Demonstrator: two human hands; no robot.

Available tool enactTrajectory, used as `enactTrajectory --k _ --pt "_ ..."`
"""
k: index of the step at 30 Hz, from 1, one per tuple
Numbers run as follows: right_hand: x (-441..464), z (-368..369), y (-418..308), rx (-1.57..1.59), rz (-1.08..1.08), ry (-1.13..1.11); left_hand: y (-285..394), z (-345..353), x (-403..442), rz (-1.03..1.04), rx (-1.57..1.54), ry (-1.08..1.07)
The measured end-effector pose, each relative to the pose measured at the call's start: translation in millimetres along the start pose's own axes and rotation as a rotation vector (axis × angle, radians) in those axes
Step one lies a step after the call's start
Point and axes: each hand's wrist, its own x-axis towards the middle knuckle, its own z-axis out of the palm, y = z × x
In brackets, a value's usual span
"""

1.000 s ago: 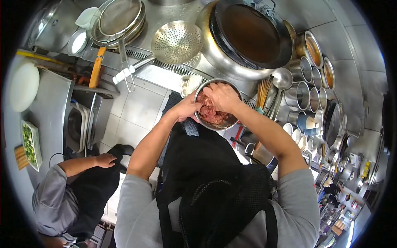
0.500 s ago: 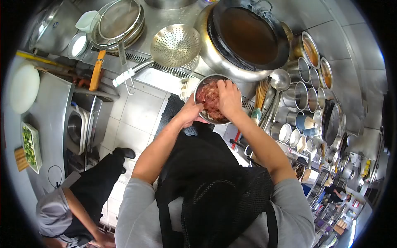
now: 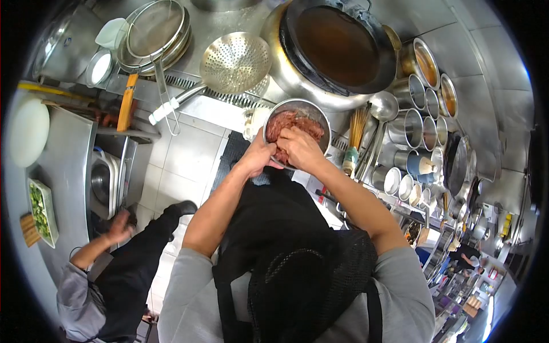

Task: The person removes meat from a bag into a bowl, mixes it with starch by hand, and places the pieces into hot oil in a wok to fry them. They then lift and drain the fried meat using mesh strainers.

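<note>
Raw meat [image 3: 280,122] is what this is all about, and it's sitting in a round steel bowl [image 3: 299,104] just past the near edge of the apron, at the near side of the worktop [image 3: 206,110]. Left hand [image 3: 261,156] has its fingers gripping the bowl's left near rim; I can't tell if anything underneath helps carry the weight. Right hand [image 3: 301,150] is down in the bowl with bent fingers against the meat, but the tips are buried, so no clue whether they're pinching a lump or just pressing. Looks to me like the mixing or kneading step, everything done by hand. For the next move I'd say it calls for a firm left-hand hold so the bowl doesn't twist, plus the right fingers reaching under the pile, because most of the meat I can see is bunched toward the far side. Also worth minding the elbow room: the perforated strainer [image 3: 235,62] is far left, and the big wok [image 3: 337,48] of dark liquid is far right.
</note>
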Motion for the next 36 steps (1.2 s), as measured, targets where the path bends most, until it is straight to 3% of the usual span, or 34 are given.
enactTrajectory --k 4,8,10,11,16,20,22,24,28,33,36 --pt "9 12 -3 -0.235 0.031 0.134 -10 -2 7 0.076 0.027 -0.002" --pt "16 19 2 -0.259 0.120 0.141 -4 -1 5 0.075 0.031 0.039" --pt "19 15 3 -0.189 0.227 0.197 -6 -3 7 0.046 0.003 0.050" --pt "16 10 4 -0.068 0.308 0.100 -5 -5 8 0.022 -0.020 0.050" --pt "-7 -47 -22 -0.002 0.261 -0.004 -6 -9 6 0.039 -0.068 0.013" --pt "-7 -48 -3 -0.092 0.263 0.153 -1 -9 9 0.037 -0.017 0.020" --pt "-3 -19 30 0.162 0.321 0.262 0 -7 9 0.013 0.003 0.003" --pt "10 -2 41 0.131 0.300 0.258 1 -7 9 -0.032 0.030 -0.007" --pt "26 5 40 0.098 0.279 0.064 9 -4 13 -0.002 0.030 -0.018" --pt "37 -27 20 -0.033 0.115 -0.343 8 -11 15 -0.014 0.052 -0.032" --pt "34 -11 17 -0.095 0.030 -0.252 7 -12 13 -0.018 0.052 -0.036"
